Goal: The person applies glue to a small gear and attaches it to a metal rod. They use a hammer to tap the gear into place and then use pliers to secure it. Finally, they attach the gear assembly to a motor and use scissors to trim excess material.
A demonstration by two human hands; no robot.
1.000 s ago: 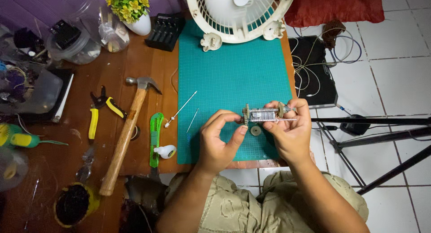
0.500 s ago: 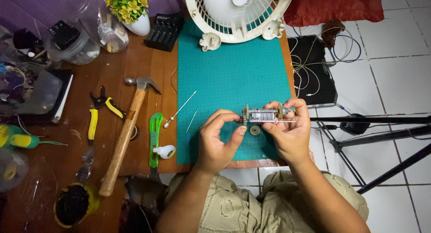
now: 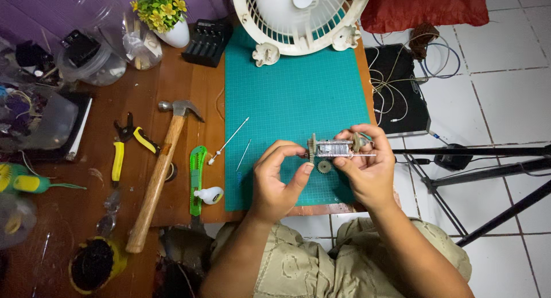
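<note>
Hands (image 3: 278, 180) (image 3: 367, 169) clamped on motor (image 3: 334, 148); loose gear (image 3: 324, 166) beneath, fan (image 3: 298, 17) beyond.

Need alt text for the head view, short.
Both hands, left hand and right hand, hold a small geared metal assembly above a teal cutting mat. A hammer, pliers and white fan lie around it.

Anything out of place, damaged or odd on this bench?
The white fan lies face-up at the cutting mat's far edge, not standing. Both hands, left and right, hold a small geared motor assembly; one loose gear sits below it.
</note>
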